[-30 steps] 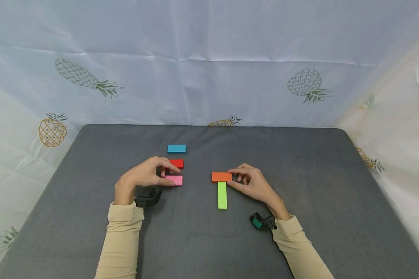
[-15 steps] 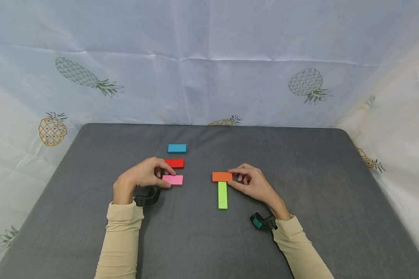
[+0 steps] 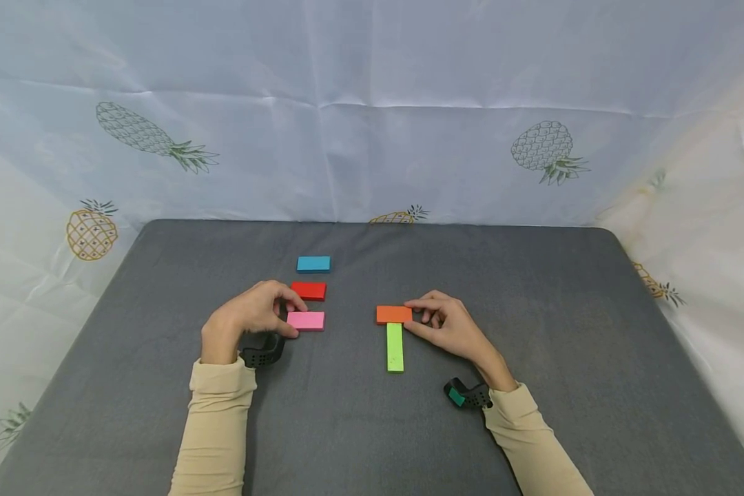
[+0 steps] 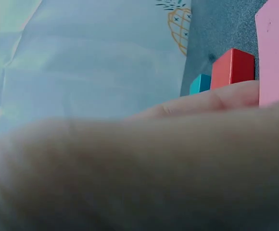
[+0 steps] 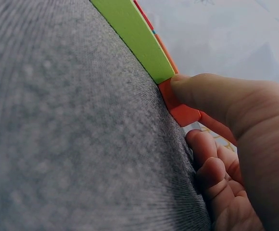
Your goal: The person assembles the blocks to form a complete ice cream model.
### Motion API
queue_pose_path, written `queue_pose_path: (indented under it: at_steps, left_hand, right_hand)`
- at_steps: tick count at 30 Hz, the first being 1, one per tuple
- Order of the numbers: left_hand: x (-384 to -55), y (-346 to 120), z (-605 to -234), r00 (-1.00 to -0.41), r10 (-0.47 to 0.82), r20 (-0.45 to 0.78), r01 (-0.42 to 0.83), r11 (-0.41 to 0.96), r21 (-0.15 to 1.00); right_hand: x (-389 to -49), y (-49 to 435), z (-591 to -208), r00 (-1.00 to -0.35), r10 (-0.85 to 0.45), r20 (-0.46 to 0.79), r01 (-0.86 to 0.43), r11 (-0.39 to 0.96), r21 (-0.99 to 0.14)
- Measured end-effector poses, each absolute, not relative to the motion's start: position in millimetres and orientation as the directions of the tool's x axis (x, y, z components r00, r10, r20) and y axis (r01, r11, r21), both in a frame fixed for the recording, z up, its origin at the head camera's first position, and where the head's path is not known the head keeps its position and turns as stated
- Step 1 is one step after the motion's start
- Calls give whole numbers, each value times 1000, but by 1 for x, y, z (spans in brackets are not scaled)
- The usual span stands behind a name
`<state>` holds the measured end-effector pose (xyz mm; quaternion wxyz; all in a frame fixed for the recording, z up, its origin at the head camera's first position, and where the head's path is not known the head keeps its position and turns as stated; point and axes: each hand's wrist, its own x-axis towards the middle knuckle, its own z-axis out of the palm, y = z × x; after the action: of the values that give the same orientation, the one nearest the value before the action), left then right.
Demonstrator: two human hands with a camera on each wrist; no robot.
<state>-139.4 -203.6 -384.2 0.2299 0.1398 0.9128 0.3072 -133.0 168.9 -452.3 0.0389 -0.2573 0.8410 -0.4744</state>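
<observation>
In the head view my left hand (image 3: 257, 306) holds the left end of a pink block (image 3: 306, 321), thumb at its near edge and fingertips at its far edge. In the left wrist view that pink block (image 4: 276, 53) is at the right, with part of the grip hidden by the hand. My right hand (image 3: 449, 327) pinches the right end of an orange block (image 3: 392, 315) between thumb and forefinger. A lime green block (image 3: 395, 348) lies lengthwise below the orange one, meeting its near edge like a T. The right wrist view shows the thumb against the orange block (image 5: 183, 113).
A red block (image 3: 309, 291) and a blue block (image 3: 313, 264) lie behind the pink one in a column. The blocks are on a grey cloth-covered table (image 3: 533, 289). Pineapple-printed cloth (image 3: 372, 151) hangs behind it and at both sides.
My left hand has slid a little left and toward me along the pink block, uncovering more of it and the red block. The right hand and the other blocks stay put.
</observation>
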Motion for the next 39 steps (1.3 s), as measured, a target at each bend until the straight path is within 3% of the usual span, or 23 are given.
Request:
queue_pose_path:
  at_steps: [12, 20, 27, 39]
  left_hand:
    - [-139, -207, -382, -855, 436, -281, 167, 745, 646]
    - [-141, -201, -379, -850, 497, -173, 280, 706, 651]
    - [-143, -183, -380, -867, 497, -43, 377, 708, 597]
    - [-143, -151, -387, -895, 446, 29, 395, 759, 517]
  right_hand:
    - [-135, 169, -451, -864, -470, 181, -396, 412, -820]
    - [-134, 170, -450, -863, -472, 181, -396, 407, -823]
    - [-133, 170, -451, -864, -470, 181, -396, 410, -822]
    - [-133, 169, -453, -858, -476, 194, -411, 407, -816]
